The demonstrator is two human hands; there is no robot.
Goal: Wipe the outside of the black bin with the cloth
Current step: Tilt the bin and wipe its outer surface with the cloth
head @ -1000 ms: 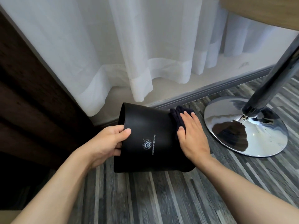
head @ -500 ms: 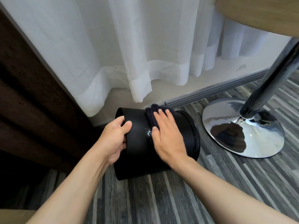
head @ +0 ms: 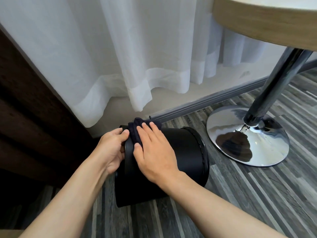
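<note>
The bin (head: 185, 152) lies tipped on its side on the striped floor (head: 257, 194), near the curtain (head: 120, 57) and just left of the chrome table base (head: 247, 136). The left hand (head: 111, 152) curls its fingers around 1 end of the bin, gripping it. The right hand (head: 154, 152) presses the dark cloth (head: 135, 131) flat against the bin's upper side, fingers spread.
</note>
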